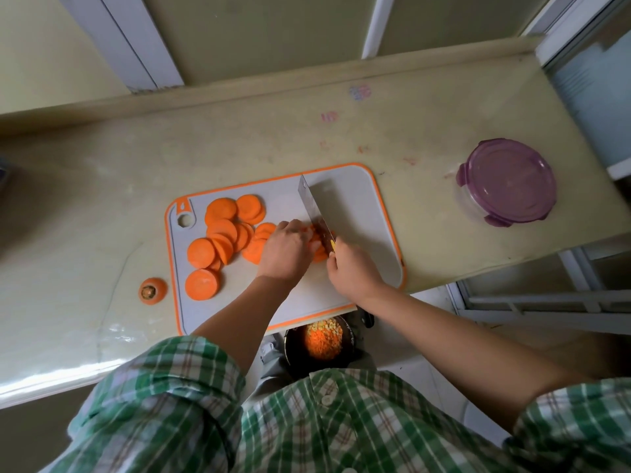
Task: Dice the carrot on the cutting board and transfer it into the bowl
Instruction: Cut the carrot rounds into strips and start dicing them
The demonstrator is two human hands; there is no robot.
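One bowl of diced carrot; right fingers tight around cleaver, left fingers around slices

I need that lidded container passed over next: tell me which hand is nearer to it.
Right. The right hand, gripping the knife on the cutting board, lies left of the purple-lidded container; the left hand, holding down carrot slices, sits even farther left.

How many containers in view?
2: a purple-lidded container on the counter, right of the cutting board; a dark bowl below the counter's near edge, partly hidden.
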